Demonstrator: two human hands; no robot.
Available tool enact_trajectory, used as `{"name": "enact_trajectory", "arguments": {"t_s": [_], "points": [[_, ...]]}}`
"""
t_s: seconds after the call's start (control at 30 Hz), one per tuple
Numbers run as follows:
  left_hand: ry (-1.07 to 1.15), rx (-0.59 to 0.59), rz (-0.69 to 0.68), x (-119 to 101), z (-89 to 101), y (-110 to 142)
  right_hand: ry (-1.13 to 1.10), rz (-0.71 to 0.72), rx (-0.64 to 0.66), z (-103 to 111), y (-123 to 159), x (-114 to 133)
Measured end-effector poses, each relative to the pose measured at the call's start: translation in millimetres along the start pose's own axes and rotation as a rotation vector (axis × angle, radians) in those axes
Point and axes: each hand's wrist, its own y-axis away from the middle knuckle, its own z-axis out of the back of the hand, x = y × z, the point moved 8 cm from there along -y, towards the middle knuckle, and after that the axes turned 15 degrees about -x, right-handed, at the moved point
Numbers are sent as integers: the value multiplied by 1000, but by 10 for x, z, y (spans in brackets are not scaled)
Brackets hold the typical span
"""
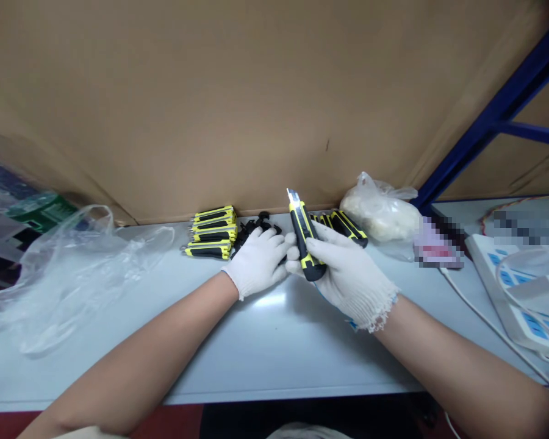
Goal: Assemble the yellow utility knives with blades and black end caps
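Note:
My right hand [343,268], in a white knitted glove, holds a black and yellow utility knife [305,238]. The knife points up and away, with a short length of blade out at its tip. To the left, my left hand [260,259], gloved too, rests with its fingers stretched over a pile of small black plastic parts [263,219]. Its fingertips cover some of the parts. A stack of similar utility knives [210,235] lies left of the pile. More knives [345,225] lie behind my right hand, partly hidden by it.
A clear plastic bag [96,274] spreads over the left of the grey table [238,360]. On the right are a tied bag with pale contents [379,207], a blurred pinkish item [439,244] with a cable, and a white power strip [507,286]. A brown panel [256,110] stands behind.

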Motion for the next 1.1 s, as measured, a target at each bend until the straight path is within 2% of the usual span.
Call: {"name": "enact_trajectory", "arguments": {"t_s": [0.2, 0.33, 0.43, 0.53, 0.6, 0.7, 0.8, 0.93, 1.1], "points": [[-26, -72, 18, 154, 23, 50, 68, -53, -113, 120, -6, -217], [32, -156, 49, 167, 134, 20, 79, -31, -47, 78, -32, -230], [199, -316, 61, 170, 289, 18, 51, 9, -11, 43, -43, -188], [377, -543, 47, 184, 469, 109, 41, 16, -58, 88, -60, -184], [456, -625, 75, 207, 525, 185, 42, -23, -99, 134, -75, -226], [554, -674, 244, 304, 538, 273, 65, -50, -157, 195, -97, -263], [608, -720, 413, 424, 540, 340, 77, -1, -155, 187, -110, -210], [544, -685, 434, 490, 512, 347, 67, 51, -124, 154, -126, -114], [500, -663, 408, 502, 498, 358, 114, 29, -137, 174, -143, -117]]}}
